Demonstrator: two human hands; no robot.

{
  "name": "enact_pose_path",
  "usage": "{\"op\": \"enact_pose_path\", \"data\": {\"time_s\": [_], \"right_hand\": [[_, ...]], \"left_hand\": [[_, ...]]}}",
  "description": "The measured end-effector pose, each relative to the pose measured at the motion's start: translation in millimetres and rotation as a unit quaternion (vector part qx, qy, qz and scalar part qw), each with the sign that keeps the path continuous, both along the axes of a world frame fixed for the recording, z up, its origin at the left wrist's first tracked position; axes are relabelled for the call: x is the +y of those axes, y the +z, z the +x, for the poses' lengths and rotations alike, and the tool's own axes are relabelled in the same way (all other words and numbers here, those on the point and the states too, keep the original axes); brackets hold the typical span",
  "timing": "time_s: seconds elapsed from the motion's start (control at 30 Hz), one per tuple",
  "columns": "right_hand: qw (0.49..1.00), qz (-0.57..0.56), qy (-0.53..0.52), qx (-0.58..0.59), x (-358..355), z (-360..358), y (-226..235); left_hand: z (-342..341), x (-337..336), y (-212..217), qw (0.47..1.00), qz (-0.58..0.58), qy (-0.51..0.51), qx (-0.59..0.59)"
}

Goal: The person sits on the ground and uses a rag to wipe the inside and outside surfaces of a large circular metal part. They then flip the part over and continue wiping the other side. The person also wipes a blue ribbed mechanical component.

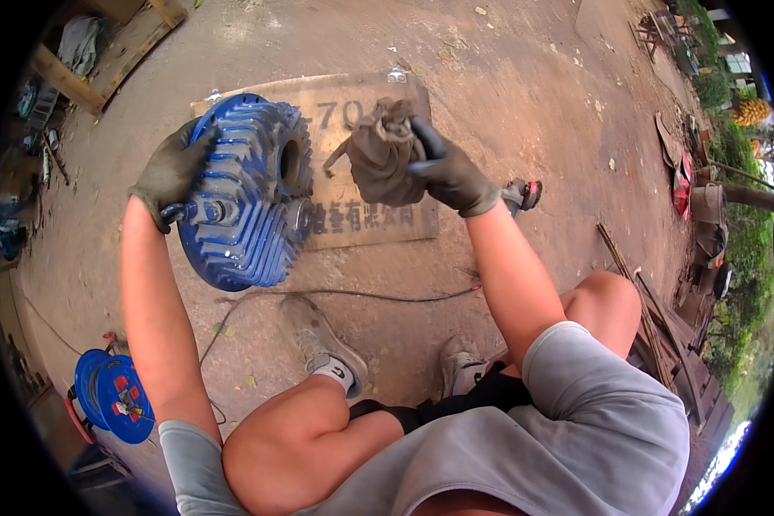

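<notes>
A blue, finned, round metal housing (241,202) with a round opening in its side is tilted up over a flat wooden board (370,234). My left hand (176,168), in a dark glove, is closed on the housing's left rim, near a lifting eye (174,212). My gloved right hand (451,172) grips a bunched brown rag (383,159) just right of the housing, with a gap between them. Printed marks show on the board, partly covered by the rag and the housing. The housing's underside is hidden.
A power tool (522,196) with a red end lies beyond my right wrist. A dark cable (361,296) crosses the dirt floor before my shoes. A blue cable reel (116,396) stands at lower left, wooden beams (69,79) at upper left, long sticks (636,301) at right.
</notes>
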State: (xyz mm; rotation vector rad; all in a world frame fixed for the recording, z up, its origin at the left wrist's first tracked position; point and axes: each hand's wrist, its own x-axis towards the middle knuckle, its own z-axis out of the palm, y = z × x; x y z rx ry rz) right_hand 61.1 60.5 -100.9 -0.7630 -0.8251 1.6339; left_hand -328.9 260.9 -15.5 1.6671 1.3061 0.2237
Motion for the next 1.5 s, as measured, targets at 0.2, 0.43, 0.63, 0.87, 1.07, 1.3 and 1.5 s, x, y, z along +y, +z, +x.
{"op": "enact_pose_path", "data": {"time_s": [0.2, 0.43, 0.63, 0.87, 1.07, 1.3, 1.5], "right_hand": [[0.774, -0.203, 0.0, 0.6, -11.5, -2.4, -120.8], [0.949, -0.187, -0.119, -0.226, 10.8, -38.0, -68.1], [0.941, -0.199, -0.136, -0.236, 37.5, -39.2, -66.5], [0.784, 0.156, 0.081, -0.596, 69.2, -97.2, -49.7], [0.518, 0.425, 0.144, -0.729, 111.3, -92.8, -39.1], [0.621, 0.15, 0.259, -0.724, 106.5, -145.8, -5.3], [0.633, 0.168, 0.24, -0.716, 112.0, -151.1, -68.7]], "left_hand": [[14.8, 0.1, -2.5, 0.999, -0.026, 0.009, -0.025], [5.9, -1.9, -2.6, 0.999, -0.022, 0.016, -0.029], [-9.0, 7.1, -16.1, 0.995, -0.065, 0.007, -0.076], [12.0, 1.6, -4.7, 0.996, -0.062, 0.005, -0.069], [2.8, 2.8, -8.1, 0.996, -0.054, 0.009, -0.068], [-11.0, 6.8, -21.0, 0.998, -0.037, 0.032, -0.038], [2.9, 5.9, -17.2, 0.995, -0.049, 0.008, -0.091]]}}
